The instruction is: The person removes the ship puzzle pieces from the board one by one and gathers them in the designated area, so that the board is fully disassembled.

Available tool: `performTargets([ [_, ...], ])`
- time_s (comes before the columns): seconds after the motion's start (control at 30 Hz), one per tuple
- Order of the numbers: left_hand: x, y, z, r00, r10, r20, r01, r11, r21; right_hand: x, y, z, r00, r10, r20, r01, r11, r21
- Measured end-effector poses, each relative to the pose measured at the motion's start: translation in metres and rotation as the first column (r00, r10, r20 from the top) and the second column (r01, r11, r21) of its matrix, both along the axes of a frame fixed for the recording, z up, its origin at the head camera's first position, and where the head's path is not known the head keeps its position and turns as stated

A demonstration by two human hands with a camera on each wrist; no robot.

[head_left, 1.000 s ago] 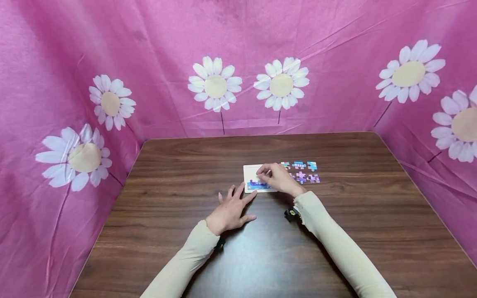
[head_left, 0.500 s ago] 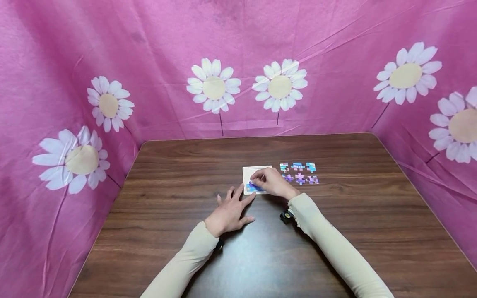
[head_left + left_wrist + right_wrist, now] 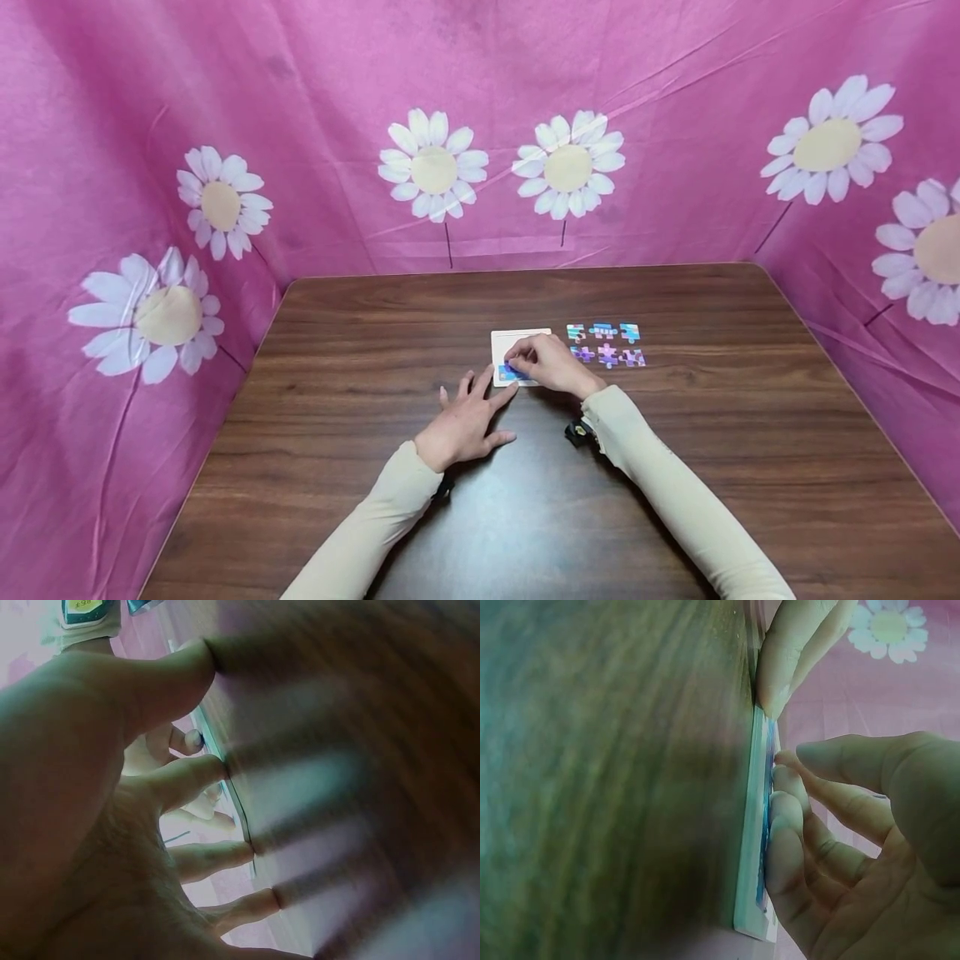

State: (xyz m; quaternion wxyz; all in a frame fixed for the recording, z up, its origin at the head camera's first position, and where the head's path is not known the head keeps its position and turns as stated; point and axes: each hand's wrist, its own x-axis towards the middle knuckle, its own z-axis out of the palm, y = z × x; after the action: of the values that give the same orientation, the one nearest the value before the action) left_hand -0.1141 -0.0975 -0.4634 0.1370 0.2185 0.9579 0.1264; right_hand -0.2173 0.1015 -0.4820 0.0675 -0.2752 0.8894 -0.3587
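A small white puzzle tray (image 3: 504, 343) lies on the table, with blue fitted puzzle pieces (image 3: 507, 374) along its near side. My left hand (image 3: 459, 427) rests with fingers spread, its fingertips right at the tray's near left corner. Over the tray is my right hand (image 3: 553, 365), its fingers bent down onto the pieces. In the right wrist view those fingertips (image 3: 781, 851) press along the tray's surface, while the thumb (image 3: 840, 759) stands a little off; no piece shows between them. The hand covers the tray's right part in the head view.
Right of the tray lie several loose puzzle pieces in two rows, blue ones (image 3: 602, 331) behind and purple ones (image 3: 607, 356) in front. A brown wooden table (image 3: 375, 333) carries everything. Pink cloth (image 3: 330, 125) with daisies hangs around it.
My right hand has shifted left and slightly nearer over the tray, uncovering more of the loose pieces, then stayed there. The left hand keeps its place.
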Motion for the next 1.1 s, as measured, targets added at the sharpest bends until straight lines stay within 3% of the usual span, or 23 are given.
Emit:
performTargets([
  [0.67,0.0006,0.0012,-0.0007,1.0,0.006,0.01,-0.006,1.0,-0.005,0.0022,-0.0026,0.0008,0.996,-0.084,0.032,0.082,0.994,0.072],
  [1.1,0.0002,0.0004,-0.001,1.0,0.006,0.01,-0.006,1.0,0.019,0.0036,-0.0022,0.006,0.997,-0.019,0.073,0.021,0.999,-0.024],
])
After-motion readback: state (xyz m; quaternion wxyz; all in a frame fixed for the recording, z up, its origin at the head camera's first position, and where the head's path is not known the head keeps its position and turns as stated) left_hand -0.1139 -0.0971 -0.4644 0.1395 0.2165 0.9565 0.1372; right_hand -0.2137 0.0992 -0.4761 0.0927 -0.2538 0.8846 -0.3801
